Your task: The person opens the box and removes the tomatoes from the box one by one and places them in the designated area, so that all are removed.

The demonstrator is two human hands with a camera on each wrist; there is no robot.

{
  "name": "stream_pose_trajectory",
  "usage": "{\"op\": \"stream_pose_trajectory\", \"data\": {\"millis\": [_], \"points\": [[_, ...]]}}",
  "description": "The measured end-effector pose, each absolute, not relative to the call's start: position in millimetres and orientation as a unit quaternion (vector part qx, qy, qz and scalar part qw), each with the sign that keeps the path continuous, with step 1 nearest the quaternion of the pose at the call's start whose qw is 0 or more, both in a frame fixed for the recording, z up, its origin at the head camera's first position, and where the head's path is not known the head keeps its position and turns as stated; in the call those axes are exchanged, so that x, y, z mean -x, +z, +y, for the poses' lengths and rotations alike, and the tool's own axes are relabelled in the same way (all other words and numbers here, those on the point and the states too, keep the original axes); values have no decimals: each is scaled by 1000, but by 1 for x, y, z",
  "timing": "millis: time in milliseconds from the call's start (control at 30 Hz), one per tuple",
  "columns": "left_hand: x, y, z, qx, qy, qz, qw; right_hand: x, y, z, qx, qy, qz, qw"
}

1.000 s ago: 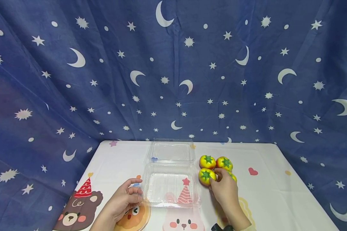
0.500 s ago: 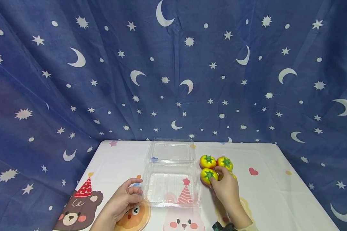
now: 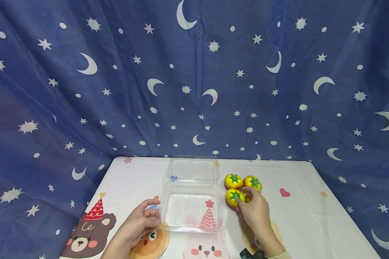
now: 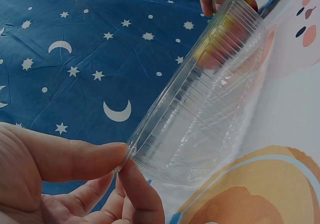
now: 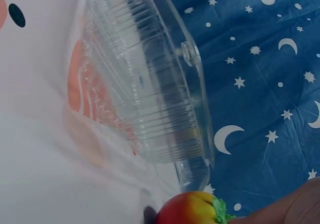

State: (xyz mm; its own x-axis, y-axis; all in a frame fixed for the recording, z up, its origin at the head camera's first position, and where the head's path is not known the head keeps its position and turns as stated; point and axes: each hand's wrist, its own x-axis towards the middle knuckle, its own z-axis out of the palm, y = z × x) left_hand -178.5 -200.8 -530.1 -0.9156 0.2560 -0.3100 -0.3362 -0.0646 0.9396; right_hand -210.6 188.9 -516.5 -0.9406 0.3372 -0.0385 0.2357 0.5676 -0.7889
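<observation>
A clear plastic clamshell box lies with its lid folded back, away from me. Thumb and index finger of my left hand pinch the box's left rim, as the left wrist view shows up close. Right of the box, several yellow-red toy tomatoes with green star-shaped tops sit bunched together. My right hand grips the near-left tomato between thumb and fingers. Two more, a far-left tomato and a far-right tomato, stand behind it. Another is mostly hidden by the right hand.
A white cloth printed with cartoon animals covers the table. Behind and at the sides hangs a blue curtain with moons and stars. The lid reaches close to the table's far edge.
The near-left tomato has shifted slightly to the right with my right hand, whose fingers have closed in on it. My left hand and the box have stayed put.
</observation>
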Motion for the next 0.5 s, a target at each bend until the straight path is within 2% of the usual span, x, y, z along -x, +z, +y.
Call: {"op": "stream_pose_trajectory", "data": {"millis": [500], "points": [[177,-528,-202,39,717,667,202,209,-506,198,166,506,-846,25]]}}
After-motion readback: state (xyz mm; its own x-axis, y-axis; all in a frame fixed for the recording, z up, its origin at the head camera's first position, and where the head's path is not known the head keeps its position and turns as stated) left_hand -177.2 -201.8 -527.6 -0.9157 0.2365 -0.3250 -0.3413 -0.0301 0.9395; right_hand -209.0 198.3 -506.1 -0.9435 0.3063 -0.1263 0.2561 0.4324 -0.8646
